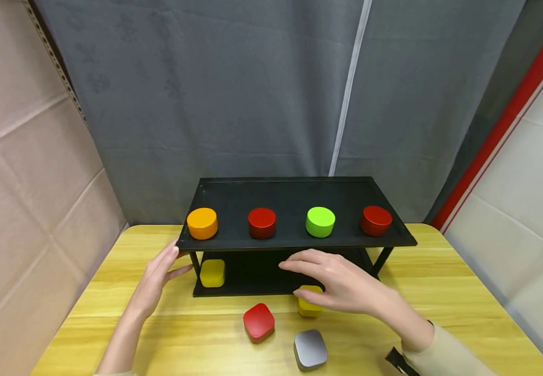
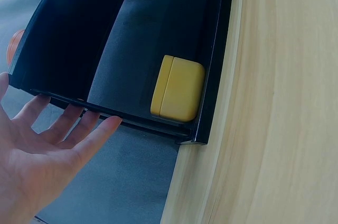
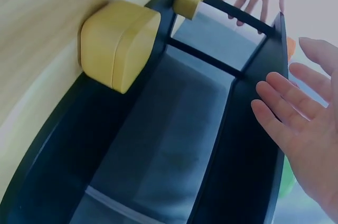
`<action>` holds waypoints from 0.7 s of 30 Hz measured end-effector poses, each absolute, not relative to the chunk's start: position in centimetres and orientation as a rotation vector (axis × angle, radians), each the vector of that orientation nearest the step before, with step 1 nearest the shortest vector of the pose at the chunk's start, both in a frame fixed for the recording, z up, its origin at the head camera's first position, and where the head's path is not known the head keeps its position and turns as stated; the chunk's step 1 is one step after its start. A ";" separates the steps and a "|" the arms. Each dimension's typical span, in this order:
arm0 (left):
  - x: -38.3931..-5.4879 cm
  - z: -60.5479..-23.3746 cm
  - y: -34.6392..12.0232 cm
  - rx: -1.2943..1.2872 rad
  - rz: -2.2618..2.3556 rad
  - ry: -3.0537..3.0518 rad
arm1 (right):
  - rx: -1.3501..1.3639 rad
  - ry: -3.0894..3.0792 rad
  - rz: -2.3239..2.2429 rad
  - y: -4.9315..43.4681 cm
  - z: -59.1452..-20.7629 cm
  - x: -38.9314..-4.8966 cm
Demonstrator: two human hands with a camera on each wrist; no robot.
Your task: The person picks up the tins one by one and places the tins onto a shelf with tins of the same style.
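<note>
My left hand (image 1: 155, 275) is at the left end of a black two-tier shelf (image 1: 285, 196), fingers extended. In the left wrist view its fingertips (image 2: 112, 122) lie along the shelf's end edge. A yellow rounded square block (image 1: 212, 273) sits at the left of the lower tier, close to that hand. My right hand (image 1: 334, 278) hovers before the shelf with loosely bent fingers and nothing in its grasp. It partly covers a second yellow block (image 1: 309, 310) on the table, at the shelf's front edge. The right wrist view shows this block (image 3: 113, 44) apart from the fingers.
Along the upper tier stand an orange round block (image 1: 202, 224), a red one (image 1: 262, 223), a green one (image 1: 320, 222) and another red one (image 1: 376, 221). A red rounded square block (image 1: 259, 322) and a grey one (image 1: 310, 349) lie in front on the wooden table (image 1: 196, 339).
</note>
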State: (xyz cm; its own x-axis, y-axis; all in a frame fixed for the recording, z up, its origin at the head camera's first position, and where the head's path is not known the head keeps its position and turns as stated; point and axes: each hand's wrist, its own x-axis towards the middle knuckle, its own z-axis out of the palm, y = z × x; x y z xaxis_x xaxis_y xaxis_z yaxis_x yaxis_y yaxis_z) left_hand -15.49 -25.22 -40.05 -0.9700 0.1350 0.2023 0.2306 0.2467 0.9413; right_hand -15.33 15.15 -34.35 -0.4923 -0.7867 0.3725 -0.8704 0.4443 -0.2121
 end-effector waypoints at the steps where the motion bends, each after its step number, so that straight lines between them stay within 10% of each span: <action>1: -15.5 -40.0 -25.2 -0.351 -1.842 -2.421 | 1.452 -2.490 0.549 14.9 -34.4 -15.4; 21: -15.2 -39.6 -24.9 -0.347 -1.851 -2.413 | 1.590 -2.718 0.421 10.9 -36.3 -15.9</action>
State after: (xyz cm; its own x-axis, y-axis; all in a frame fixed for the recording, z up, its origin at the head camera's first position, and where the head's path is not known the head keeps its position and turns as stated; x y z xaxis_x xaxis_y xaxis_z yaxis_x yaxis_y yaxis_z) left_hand -15.17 -24.94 -39.61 -0.9711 0.1294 0.2006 0.2272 0.2439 0.9428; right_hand -15.91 10.95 -36.30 -0.4986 -0.8608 0.1021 -0.8514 0.4642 -0.2445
